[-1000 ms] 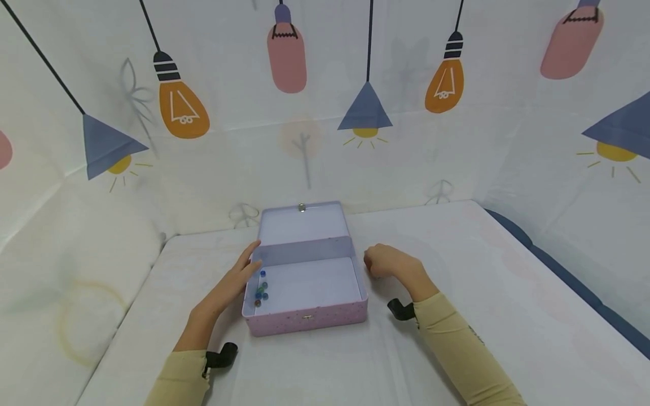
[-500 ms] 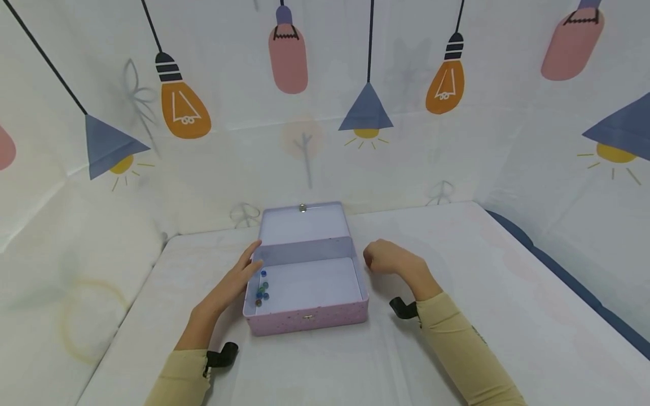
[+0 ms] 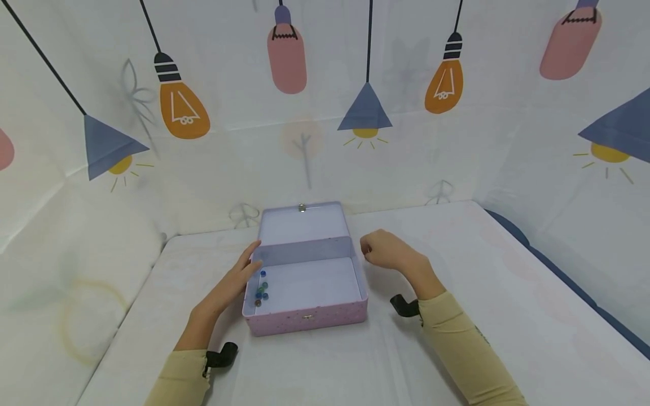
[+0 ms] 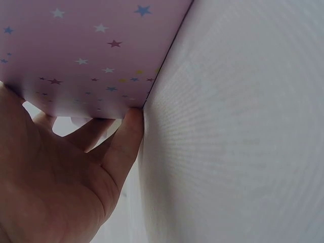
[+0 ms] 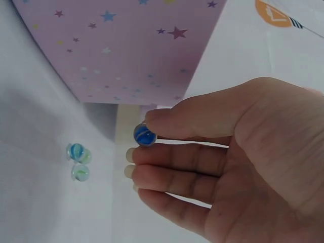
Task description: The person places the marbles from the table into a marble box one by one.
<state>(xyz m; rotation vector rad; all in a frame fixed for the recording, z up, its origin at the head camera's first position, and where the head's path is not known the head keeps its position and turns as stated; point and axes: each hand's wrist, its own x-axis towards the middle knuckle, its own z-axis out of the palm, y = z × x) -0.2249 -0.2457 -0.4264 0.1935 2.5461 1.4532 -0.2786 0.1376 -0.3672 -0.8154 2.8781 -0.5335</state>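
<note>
Right wrist view: a blue marble [image 5: 145,134] is pinched between thumb and index finger of the right hand [image 5: 253,157], the other fingers lying together and slightly bent below it. This marble is outside the box [image 3: 312,287], near its right side. On the desk [image 3: 325,372], close to the same side, lies a group of loose marbles [image 5: 80,172], at least two, touching or nearly so; overlap makes the count unsure.

The head view shows a cluster of marbles [image 3: 266,296] already inside, along the box's left wall. Judged from this, the work looks partway: several marbles are in, one is in hand and a few are left outside.

The left hand [image 3: 231,287] rests against the box's left side, fingers spread and fairly straight, thumb at the rim; how firmly it presses cannot be told. The lid [image 3: 304,224] is tipped open behind the box, towards a hanging sheet [image 3: 335,163] printed with lamps.
</note>
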